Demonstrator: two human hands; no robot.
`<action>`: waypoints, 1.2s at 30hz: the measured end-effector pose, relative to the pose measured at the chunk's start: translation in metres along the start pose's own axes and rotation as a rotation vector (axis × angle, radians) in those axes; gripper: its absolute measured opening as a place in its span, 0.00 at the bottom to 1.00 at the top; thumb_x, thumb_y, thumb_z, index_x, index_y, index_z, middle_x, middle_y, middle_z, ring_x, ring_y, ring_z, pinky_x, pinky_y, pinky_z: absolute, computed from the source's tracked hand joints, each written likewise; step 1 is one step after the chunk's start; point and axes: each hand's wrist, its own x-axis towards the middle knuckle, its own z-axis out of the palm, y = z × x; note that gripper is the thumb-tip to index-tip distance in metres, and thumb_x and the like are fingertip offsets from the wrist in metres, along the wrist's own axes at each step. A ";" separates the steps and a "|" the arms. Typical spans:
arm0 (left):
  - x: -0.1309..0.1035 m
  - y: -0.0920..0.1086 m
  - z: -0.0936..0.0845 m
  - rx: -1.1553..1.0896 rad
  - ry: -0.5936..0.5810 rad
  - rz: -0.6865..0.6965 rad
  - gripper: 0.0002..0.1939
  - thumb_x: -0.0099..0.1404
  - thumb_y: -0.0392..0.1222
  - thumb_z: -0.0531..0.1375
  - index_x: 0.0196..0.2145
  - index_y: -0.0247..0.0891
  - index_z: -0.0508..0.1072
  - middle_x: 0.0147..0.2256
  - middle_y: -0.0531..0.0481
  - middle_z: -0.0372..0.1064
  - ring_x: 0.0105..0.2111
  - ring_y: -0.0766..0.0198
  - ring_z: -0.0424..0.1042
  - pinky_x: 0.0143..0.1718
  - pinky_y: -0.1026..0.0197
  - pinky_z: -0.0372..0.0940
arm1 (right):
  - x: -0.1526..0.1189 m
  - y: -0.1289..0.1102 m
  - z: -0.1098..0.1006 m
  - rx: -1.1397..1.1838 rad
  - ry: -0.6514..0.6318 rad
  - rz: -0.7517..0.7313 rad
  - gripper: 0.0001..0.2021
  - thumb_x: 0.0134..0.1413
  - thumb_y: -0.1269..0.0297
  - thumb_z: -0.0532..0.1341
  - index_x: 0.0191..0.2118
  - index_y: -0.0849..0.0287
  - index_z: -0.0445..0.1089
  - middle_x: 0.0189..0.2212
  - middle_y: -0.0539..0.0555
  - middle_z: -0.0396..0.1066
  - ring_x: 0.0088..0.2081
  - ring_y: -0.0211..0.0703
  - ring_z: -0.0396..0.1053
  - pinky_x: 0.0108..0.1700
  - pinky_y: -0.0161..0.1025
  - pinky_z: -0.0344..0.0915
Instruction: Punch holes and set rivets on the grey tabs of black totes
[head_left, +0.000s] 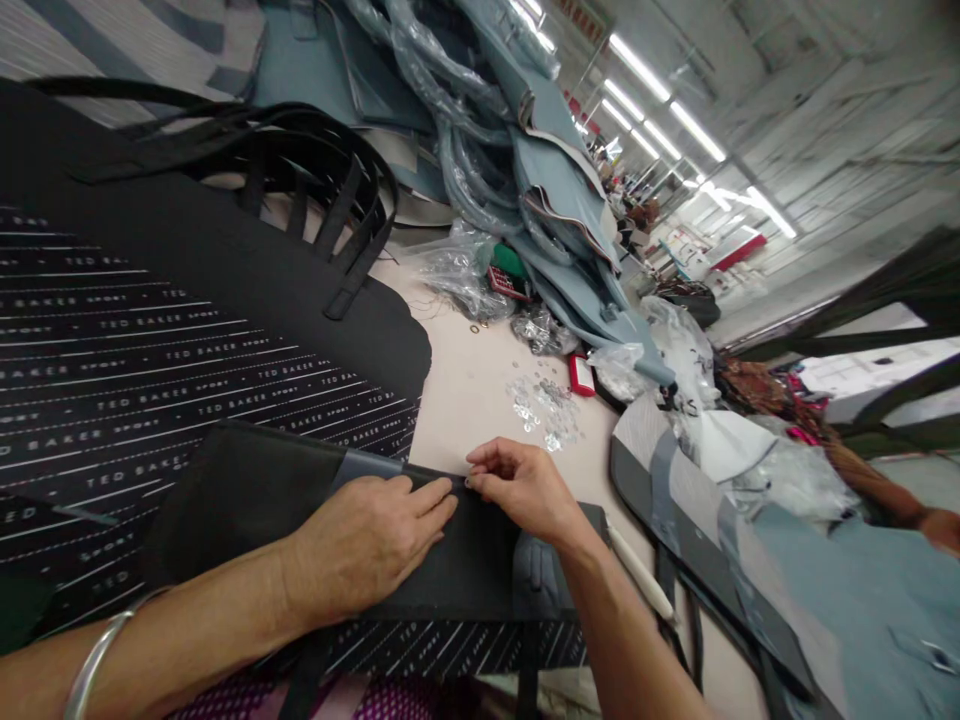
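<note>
A black bag panel point(480, 560) with blue-grey patches lies across the table in front of me. My left hand point(367, 540) rests flat on it, fingers stretched toward its upper edge. Close beside those fingertips, my right hand point(521, 488) pinches thumb and forefinger together at the same edge. A tiny dark spot shows at the pinch, too small to name. Under the panel spreads black lining fabric point(225, 345) printed with white lettering and stripes. Many small silvery metal discs point(551, 405) lie scattered on the table beyond my right hand.
Black strap handles point(330, 215) curve over a black piece at the left. Blue-grey bag pieces point(555, 180) in clear plastic are heaped behind. A red-and-white box point(581, 374) sits near the discs. A white-handled tool point(641, 575) lies right of my forearm, beside another bag piece point(712, 540).
</note>
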 end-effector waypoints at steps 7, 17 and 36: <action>0.001 -0.001 0.003 0.031 0.007 0.017 0.15 0.71 0.37 0.57 0.53 0.37 0.75 0.52 0.43 0.76 0.33 0.58 0.75 0.31 0.56 0.68 | -0.002 -0.006 0.013 -0.145 0.026 0.043 0.09 0.47 0.73 0.62 0.35 0.60 0.77 0.25 0.47 0.74 0.27 0.36 0.70 0.32 0.35 0.64; 0.001 -0.002 0.002 0.092 -0.041 0.059 0.20 0.71 0.37 0.57 0.59 0.35 0.72 0.61 0.47 0.71 0.32 0.59 0.75 0.33 0.53 0.72 | -0.006 -0.018 0.014 -0.445 0.101 -0.077 0.17 0.46 0.77 0.63 0.43 0.58 0.78 0.39 0.55 0.80 0.36 0.44 0.75 0.41 0.40 0.69; 0.007 -0.001 -0.006 0.103 -0.079 0.066 0.18 0.70 0.34 0.57 0.56 0.38 0.74 0.60 0.46 0.72 0.32 0.59 0.76 0.34 0.54 0.68 | -0.142 0.105 -0.093 -0.214 1.110 -0.060 0.22 0.52 0.46 0.66 0.45 0.58 0.74 0.37 0.57 0.76 0.42 0.53 0.73 0.52 0.56 0.68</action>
